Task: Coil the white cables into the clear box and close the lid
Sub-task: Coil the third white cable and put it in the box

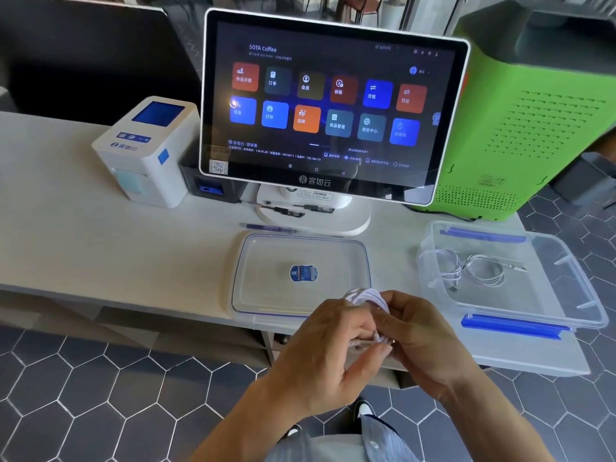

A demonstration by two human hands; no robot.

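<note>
A coiled white cable (365, 297) is held between both hands just over the table's front edge. My left hand (328, 355) grips the coil from the left, and my right hand (421, 338) pinches it from the right. The clear box (583, 295) with blue latches stands open at the right, and another white cable (476, 268) lies loosely coiled inside it. The clear lid (263, 278) with a blue sticker lies flat on the table in front of the screen, apart from the box.
A touchscreen terminal (330, 108) on a white stand rises behind the lid. A white label printer (146, 151) sits at the left, a green perforated machine (520, 128) at the right. Pens (270, 228) lie by the stand. Hexagon-tiled floor lies below the pale table (100, 235).
</note>
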